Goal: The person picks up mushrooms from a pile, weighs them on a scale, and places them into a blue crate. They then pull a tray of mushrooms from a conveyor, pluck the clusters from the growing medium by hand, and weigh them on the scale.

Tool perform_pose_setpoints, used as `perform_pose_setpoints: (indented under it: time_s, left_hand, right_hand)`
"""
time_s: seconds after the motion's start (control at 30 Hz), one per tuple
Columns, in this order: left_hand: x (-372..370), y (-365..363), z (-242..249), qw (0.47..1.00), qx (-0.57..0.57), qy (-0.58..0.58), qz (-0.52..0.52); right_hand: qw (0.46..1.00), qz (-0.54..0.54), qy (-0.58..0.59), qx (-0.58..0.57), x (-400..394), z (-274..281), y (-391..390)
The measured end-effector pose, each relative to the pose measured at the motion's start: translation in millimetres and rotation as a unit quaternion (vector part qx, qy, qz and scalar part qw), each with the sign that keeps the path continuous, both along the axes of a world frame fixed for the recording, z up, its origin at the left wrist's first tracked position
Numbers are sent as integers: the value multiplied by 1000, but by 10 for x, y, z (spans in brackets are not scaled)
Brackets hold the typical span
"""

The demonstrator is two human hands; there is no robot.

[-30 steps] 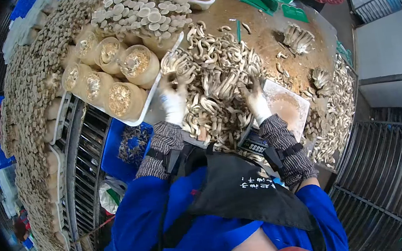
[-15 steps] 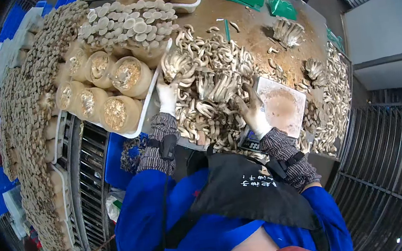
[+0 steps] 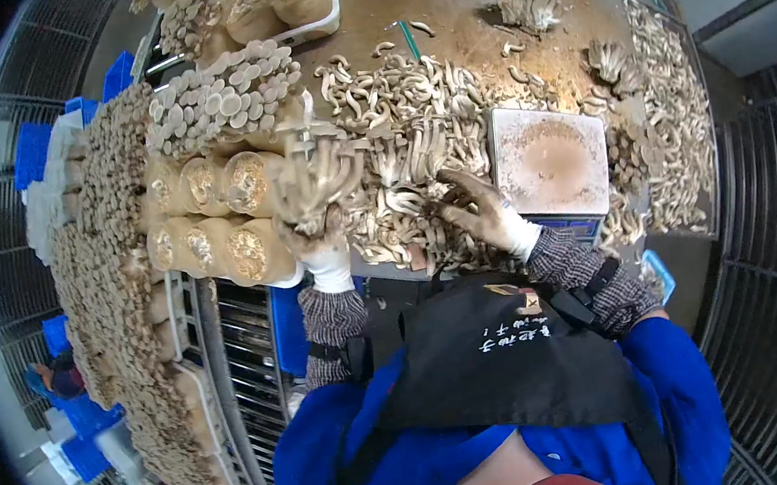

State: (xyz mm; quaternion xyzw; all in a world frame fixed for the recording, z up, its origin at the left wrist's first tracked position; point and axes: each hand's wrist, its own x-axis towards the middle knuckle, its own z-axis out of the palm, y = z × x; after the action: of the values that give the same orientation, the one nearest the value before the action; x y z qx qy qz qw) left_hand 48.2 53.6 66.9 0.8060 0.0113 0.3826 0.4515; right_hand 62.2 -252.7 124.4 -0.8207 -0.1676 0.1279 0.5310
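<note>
Mushroom cluster [image 3: 313, 179] lifted | brown table [image 3: 458, 16] strewn with mushrooms | wire racks [image 3: 774, 224]

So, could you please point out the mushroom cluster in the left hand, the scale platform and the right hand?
mushroom cluster [image 3: 314, 176], head view, on its bunched stems.
scale platform [image 3: 550, 161], head view, on its soiled top.
right hand [image 3: 482, 212], head view, on the glove's back.

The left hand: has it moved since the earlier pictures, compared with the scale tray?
Yes. The left hand lifted a mushroom cluster off the pile, away from the scale tray.
</note>
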Motion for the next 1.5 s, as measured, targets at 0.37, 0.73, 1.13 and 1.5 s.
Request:
perform_pose_setpoints:
  time_s: [0.37,0.73,1.13,1.5]
  left_hand:
    - [-21,-1111,611,456,-746,199,-444]
    - [138,-1645,304,352,-665,359,-553]
    - [-9,-2244,168,503,-650,329,-465]
    - [81,-2619,634,816,-449,166,-325]
  right_hand:
    - [921,101,159,341,-96,680,-338]
    - [874,-53,165,454,-436,599,-1111]
    - [869,-203,118,435,-443,42,-1400]
    - [845,-243,174,444,-634,-366,-1905]
